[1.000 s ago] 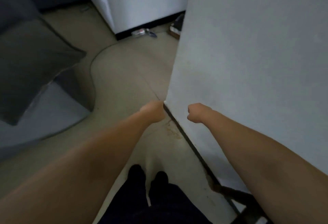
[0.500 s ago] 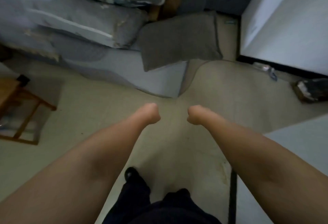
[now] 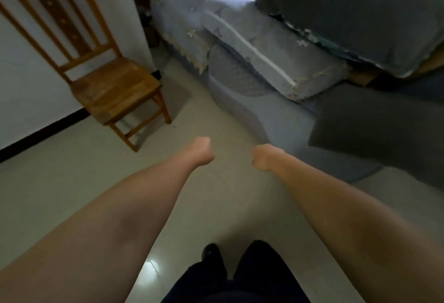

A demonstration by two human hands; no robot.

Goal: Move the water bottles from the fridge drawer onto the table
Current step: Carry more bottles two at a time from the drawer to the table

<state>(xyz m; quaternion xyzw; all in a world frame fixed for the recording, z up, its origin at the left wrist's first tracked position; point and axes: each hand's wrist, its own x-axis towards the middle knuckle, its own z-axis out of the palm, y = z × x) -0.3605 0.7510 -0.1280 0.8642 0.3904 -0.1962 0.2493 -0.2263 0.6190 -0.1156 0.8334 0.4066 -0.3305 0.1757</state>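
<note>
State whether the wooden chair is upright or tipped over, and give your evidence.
Upright: the wooden chair stands with its legs on the floor, seat level, slatted back rising against the wall.

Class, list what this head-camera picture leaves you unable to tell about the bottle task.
1. Left hand and right hand: fingers curl away from the camera, so whether they hold anything is hidden.
2. Bottles, fridge, table: outside the frame.
3. Chair: top cut off by the upper edge.
</note>
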